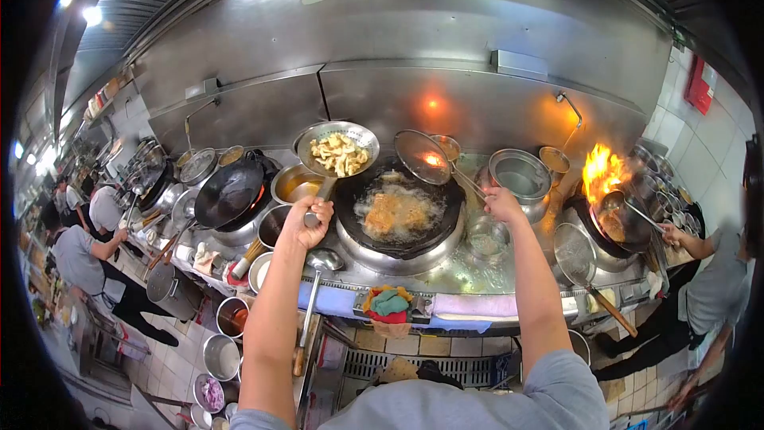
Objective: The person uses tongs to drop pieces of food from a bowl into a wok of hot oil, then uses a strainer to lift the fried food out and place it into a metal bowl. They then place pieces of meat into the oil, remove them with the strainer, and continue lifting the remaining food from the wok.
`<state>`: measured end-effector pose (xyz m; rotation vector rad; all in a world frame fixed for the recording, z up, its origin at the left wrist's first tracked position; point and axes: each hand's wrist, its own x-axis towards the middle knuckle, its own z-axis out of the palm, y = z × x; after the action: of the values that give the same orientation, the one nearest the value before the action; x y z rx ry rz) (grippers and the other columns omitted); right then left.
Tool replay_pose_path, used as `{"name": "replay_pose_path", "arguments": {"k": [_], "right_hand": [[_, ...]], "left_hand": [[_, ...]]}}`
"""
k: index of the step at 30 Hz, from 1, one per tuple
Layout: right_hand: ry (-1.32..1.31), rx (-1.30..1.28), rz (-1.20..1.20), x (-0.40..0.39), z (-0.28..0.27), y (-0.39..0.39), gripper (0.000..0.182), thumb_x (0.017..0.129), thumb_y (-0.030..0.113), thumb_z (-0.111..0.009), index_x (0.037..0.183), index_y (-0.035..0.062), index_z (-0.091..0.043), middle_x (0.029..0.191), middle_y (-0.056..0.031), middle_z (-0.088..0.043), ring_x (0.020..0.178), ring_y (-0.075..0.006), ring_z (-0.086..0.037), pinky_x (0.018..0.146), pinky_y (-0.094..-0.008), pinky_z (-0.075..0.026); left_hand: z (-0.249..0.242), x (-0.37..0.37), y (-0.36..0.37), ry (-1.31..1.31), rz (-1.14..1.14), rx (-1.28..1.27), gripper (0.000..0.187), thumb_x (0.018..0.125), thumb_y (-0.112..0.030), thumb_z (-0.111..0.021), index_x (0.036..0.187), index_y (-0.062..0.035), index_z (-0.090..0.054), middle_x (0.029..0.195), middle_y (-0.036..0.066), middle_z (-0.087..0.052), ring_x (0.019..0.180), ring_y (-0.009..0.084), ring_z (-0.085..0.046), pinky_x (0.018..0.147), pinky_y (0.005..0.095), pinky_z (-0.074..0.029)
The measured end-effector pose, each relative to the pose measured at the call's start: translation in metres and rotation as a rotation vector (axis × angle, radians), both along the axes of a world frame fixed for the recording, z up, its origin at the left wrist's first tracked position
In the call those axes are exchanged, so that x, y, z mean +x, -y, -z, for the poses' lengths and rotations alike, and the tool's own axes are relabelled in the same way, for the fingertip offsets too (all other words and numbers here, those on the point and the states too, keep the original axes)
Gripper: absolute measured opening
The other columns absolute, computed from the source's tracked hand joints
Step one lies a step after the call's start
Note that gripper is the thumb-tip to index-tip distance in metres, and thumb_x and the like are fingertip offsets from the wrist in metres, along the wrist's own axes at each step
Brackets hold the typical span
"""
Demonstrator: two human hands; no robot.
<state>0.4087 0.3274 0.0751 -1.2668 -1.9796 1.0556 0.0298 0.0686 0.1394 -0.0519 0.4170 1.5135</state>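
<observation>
My left hand (310,220) is closed round the handle of a perforated metal strainer (366,137), raised at the left of the middle wok. Pale golden fried pieces (338,154) lie in it. Between finger and thumb, my right hand (503,204) grips the thin handle of a mesh skimmer (415,147), tilted above the wok's back edge. Below both tools, the black wok (350,211) holds bubbling oil with golden-brown food (394,213) frying in it. What the skimmer holds, if anything, I cannot make out.
Flames (603,171) rise from a co-worker's wok (637,227) at the right. A ladle (325,259) and folded cloths (388,302) lie along the front edge. A pot of yellowish liquid (296,185) stands at left, a water pot (521,175) at right. Other people work at far left.
</observation>
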Motion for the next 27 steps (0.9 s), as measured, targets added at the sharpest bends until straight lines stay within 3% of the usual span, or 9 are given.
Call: {"name": "replay_pose_path", "arguments": {"k": [9,10,12,15,21,27], "right_hand": [[0.049,0.116,-0.213,-0.021,0.061,-0.083,0.021,0.078,0.011,-0.049,0.094,0.0023,-0.059,0.067,-0.0081,-0.060,0.058,-0.0149,-0.057,0.057,-0.0300,-0.045],[0.075,0.094,-0.277,-0.013,0.066,-0.095,0.021,0.079,0.012,-0.049,0.096,0.0040,-0.058,0.065,-0.0054,-0.059,0.057,-0.0120,-0.055,0.051,-0.0287,-0.044],[0.110,-0.110,-0.249,0.011,0.001,-0.061,0.021,0.082,0.014,-0.048,0.099,0.0058,-0.058,0.063,-0.0023,-0.056,0.053,-0.0090,-0.051,0.045,-0.0256,-0.040],[0.106,-0.175,-0.274,0.033,-0.030,-0.071,0.022,0.083,0.015,-0.048,0.101,0.0074,-0.056,0.062,0.0002,-0.053,0.048,-0.0074,-0.045,0.042,-0.0229,-0.037],[0.032,-0.154,-0.342,-0.022,0.043,-0.121,0.027,0.085,0.015,-0.045,0.109,0.0082,-0.054,0.065,-0.0016,-0.056,0.044,-0.0075,-0.044,0.041,-0.0216,-0.037],[0.128,-0.246,-0.559,-0.026,0.062,-0.132,0.027,0.085,0.014,-0.045,0.111,0.0093,-0.053,0.067,-0.0031,-0.059,0.045,-0.0071,-0.045,0.040,-0.0211,-0.036]], "left_hand": [[0.025,0.021,-0.005,0.055,-0.041,-0.037,0.024,0.076,-0.002,-0.045,0.097,0.0073,-0.036,0.064,0.003,-0.042,0.046,0.0077,-0.045,0.040,0.0173,-0.040],[0.024,0.024,-0.005,0.030,-0.047,-0.046,0.024,0.076,-0.002,-0.045,0.097,0.0066,-0.037,0.063,0.002,-0.041,0.046,0.0069,-0.044,0.040,0.0174,-0.040],[0.027,0.027,-0.003,0.047,-0.055,-0.058,0.025,0.076,-0.002,-0.047,0.097,0.0063,-0.038,0.063,0.001,-0.041,0.046,0.0062,-0.044,0.040,0.0172,-0.038],[0.029,0.036,-0.001,0.024,-0.071,-0.052,0.023,0.075,-0.002,-0.047,0.094,0.0066,-0.038,0.063,0.002,-0.042,0.047,0.0062,-0.044,0.040,0.0162,-0.038],[0.034,0.055,-0.003,0.011,-0.152,-0.069,0.025,0.076,-0.002,-0.047,0.097,0.0074,-0.038,0.064,0.002,-0.042,0.047,0.0063,-0.043,0.039,0.0164,-0.036],[0.030,0.063,0.004,0.031,-0.154,-0.007,0.022,0.077,-0.003,-0.045,0.095,0.0078,-0.037,0.066,0.003,-0.043,0.049,0.0075,-0.044,0.040,0.0167,-0.038]]}}
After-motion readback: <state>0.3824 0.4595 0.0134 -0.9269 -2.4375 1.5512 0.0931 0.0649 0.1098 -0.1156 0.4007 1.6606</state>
